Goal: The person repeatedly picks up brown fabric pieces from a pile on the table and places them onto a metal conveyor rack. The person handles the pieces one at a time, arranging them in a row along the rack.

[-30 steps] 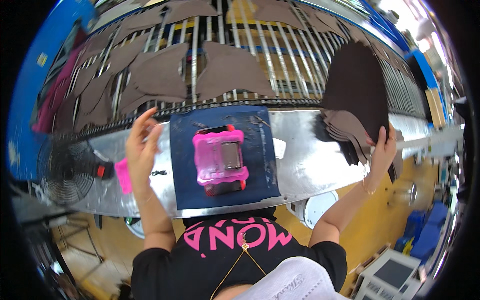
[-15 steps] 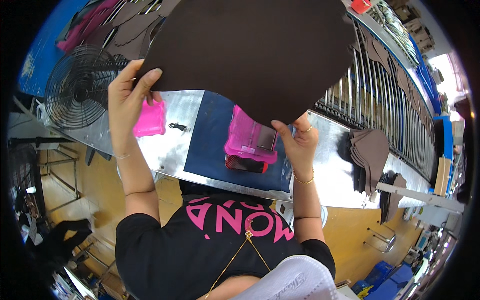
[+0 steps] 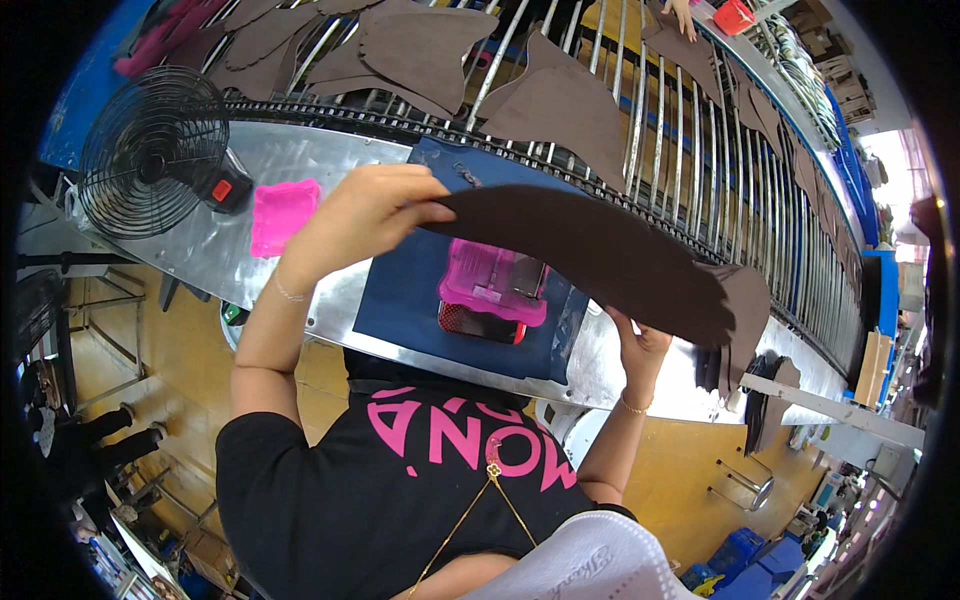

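Observation:
A dark brown, flexible sheet-like cut piece [image 3: 590,255] is stretched in a curve above the metal table [image 3: 340,150]. My left hand [image 3: 380,215] pinches its left end between thumb and fingers. At its lower right edge, my right hand [image 3: 640,345] grips from below; the sheet partly hides those fingers. The sheet's scalloped right end overlaps a stack of similar brown pieces [image 3: 750,300] on the table. Beneath the sheet, a bright pink tray [image 3: 490,285] with small items in it sits over a red and black object [image 3: 480,322] on a dark blue mat [image 3: 395,300].
A second pink tray [image 3: 285,217] lies left of the mat, near a black wire fan [image 3: 150,150]. Beyond the table runs a rack of metal rods [image 3: 690,170] carrying several brown pieces [image 3: 560,105]. Another person's hand [image 3: 683,15] touches a piece at the far side.
The brown sheet has come down and to the right, tilting nearly edge-on. My left hand has moved right and my right hand right and lower, both still holding it.

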Motion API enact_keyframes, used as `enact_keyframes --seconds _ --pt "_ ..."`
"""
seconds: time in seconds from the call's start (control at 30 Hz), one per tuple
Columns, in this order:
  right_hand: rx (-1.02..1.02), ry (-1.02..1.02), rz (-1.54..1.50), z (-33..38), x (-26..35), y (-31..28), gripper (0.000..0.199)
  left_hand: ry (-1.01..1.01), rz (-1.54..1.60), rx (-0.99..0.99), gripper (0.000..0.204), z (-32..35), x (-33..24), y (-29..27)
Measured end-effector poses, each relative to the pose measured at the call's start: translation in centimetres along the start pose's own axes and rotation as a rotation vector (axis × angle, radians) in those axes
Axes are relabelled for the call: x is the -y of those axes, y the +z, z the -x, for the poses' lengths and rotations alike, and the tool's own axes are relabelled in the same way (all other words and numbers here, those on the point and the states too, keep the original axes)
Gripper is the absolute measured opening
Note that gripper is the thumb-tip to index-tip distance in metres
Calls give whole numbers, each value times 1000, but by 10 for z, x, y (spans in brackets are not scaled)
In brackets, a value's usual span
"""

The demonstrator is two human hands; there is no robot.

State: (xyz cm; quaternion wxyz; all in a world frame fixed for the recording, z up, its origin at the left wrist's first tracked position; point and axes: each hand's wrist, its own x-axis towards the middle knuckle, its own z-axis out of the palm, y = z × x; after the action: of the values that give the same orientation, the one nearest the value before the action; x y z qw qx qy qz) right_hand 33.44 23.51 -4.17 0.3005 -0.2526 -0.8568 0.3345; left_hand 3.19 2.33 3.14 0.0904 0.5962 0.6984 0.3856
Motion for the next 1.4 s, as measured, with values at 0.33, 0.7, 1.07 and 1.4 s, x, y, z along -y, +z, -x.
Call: enact_keyframes --seconds 0.33,0.7,1.07,1.4 --pt "-187 248 -24 62 -12 -125 13 280 -113 372 11 -63 -45 58" --pt "-675 82 17 -4 31 -147 27 704 -350 -231 19 -195 -85 47" --pt "-118 296 -264 -131 -2 4 23 828 -510 -724 30 -231 -75 18" --pt "-137 558 -935 -255 -95 130 29 218 -383 -622 45 -99 2 -49"
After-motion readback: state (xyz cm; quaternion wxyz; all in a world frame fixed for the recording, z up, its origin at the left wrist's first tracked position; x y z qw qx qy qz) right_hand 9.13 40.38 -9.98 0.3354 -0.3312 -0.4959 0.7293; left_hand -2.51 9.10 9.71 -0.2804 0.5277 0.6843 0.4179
